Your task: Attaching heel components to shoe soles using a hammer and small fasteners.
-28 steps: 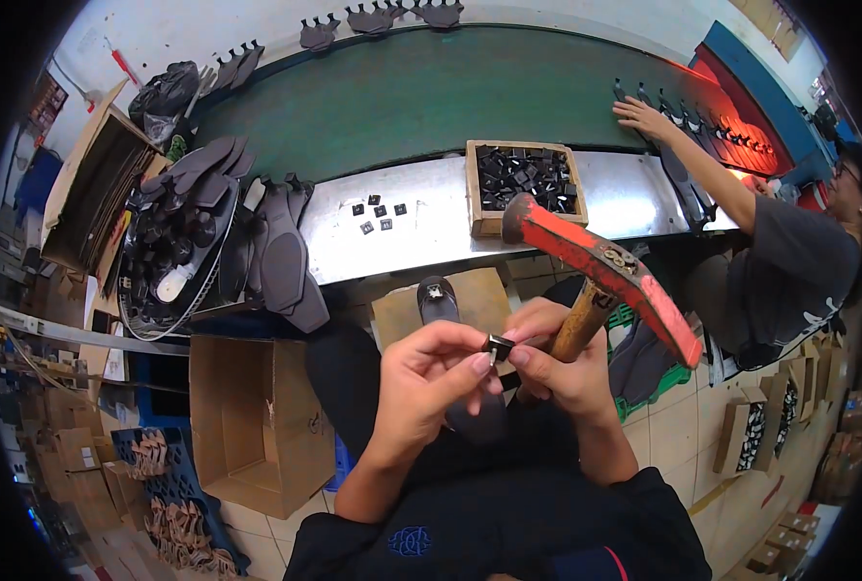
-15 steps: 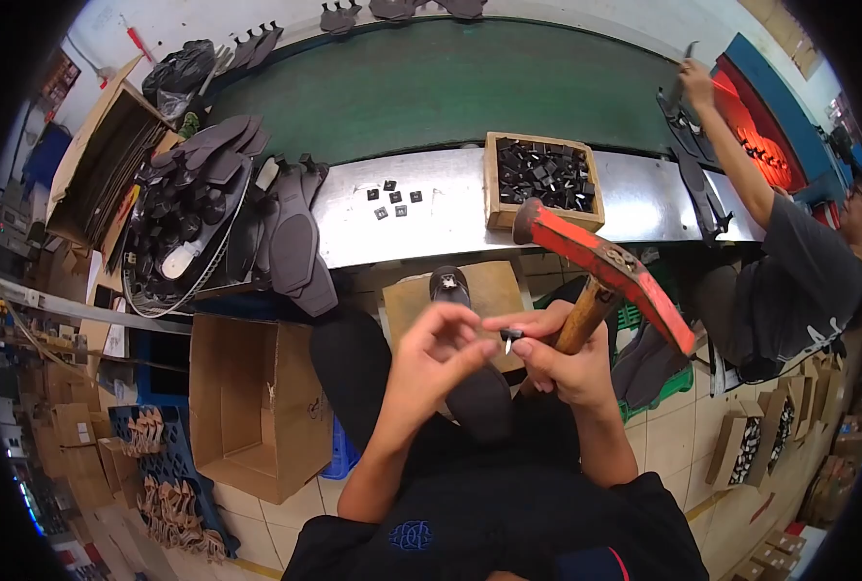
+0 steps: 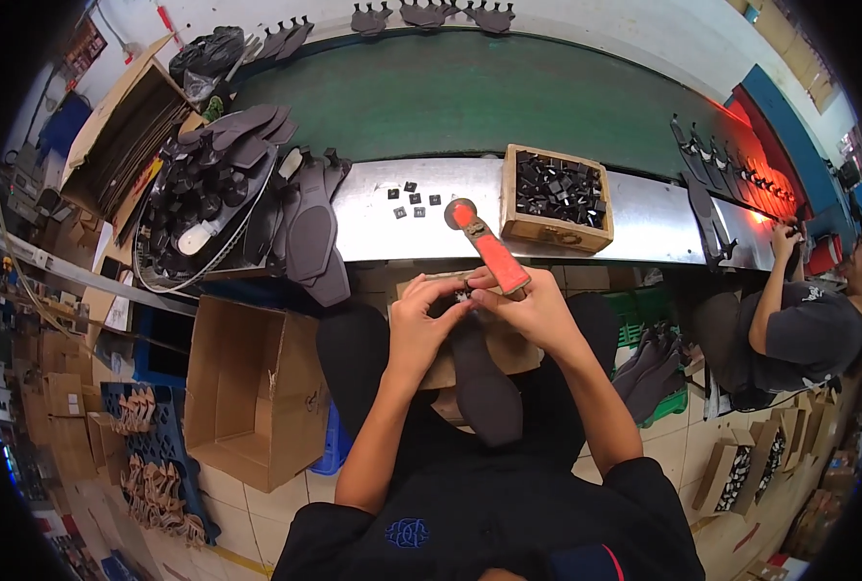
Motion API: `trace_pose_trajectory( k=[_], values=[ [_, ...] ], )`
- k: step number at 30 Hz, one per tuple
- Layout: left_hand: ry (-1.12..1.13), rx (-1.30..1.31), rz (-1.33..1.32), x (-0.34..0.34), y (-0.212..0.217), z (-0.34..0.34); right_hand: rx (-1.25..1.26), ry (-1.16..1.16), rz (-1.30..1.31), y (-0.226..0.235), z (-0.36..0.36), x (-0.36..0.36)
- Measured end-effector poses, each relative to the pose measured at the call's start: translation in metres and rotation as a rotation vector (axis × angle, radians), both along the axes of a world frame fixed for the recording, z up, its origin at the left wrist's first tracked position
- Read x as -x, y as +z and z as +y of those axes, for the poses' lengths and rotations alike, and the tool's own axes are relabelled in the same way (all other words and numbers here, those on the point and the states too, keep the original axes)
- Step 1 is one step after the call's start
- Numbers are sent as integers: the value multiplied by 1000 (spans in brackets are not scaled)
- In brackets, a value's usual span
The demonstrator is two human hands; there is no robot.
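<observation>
My left hand (image 3: 421, 321) and my right hand (image 3: 530, 312) meet over a dark shoe sole (image 3: 484, 382) that lies on a wooden block (image 3: 508, 344) on my lap. The fingertips of both hands pinch a small black piece (image 3: 462, 297) at the sole's far end. My right hand also grips a hammer with a red handle (image 3: 489, 247), its head pointing up toward the metal bench (image 3: 644, 218). A wooden box of small black pieces (image 3: 555, 197) stands on the bench just beyond my hands. Several loose black pieces (image 3: 412, 200) lie to its left.
A pile of dark soles (image 3: 300, 223) and a round basket of black parts (image 3: 199, 218) sit at the left. A green conveyor belt (image 3: 470, 92) runs behind the bench. An open cardboard box (image 3: 252, 387) stands on the floor at my left. Another person (image 3: 799, 324) works at the right.
The hammer has swung from lying across to the right to pointing up and away. My hands have closed in on the sole's far end. The other person's arm has drawn back from the belt.
</observation>
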State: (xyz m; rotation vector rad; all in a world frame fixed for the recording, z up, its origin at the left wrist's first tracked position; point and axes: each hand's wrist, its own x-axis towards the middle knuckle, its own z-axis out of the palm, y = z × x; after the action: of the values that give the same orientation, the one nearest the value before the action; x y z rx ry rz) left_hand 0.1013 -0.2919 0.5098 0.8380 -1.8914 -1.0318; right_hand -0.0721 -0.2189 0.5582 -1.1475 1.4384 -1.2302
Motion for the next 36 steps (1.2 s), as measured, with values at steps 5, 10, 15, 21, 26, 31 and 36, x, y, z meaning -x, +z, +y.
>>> trace_pose_trajectory(
  k=[5,10,15,21,26,31,36],
  values=[
    [-45,-44,1,-5,-9,-2,0,43,142,-3,-5,-2],
    [-60,-37,-5,-6,-11,-4,16,8,166,2,-5,-8],
    [-83,-63,35,-8,5,-1,309,60,420,3,-2,-11],
    [-139,-167,35,-15,16,-9,262,-26,588,9,3,-16],
    [-268,-307,136,-9,5,-16,191,-67,230,16,24,-16],
    [-243,-331,99,-12,10,-13,-24,-101,121,66,77,-30],
    [-248,-285,103,-10,7,-14,89,-117,270,70,96,-46]
  ],
)
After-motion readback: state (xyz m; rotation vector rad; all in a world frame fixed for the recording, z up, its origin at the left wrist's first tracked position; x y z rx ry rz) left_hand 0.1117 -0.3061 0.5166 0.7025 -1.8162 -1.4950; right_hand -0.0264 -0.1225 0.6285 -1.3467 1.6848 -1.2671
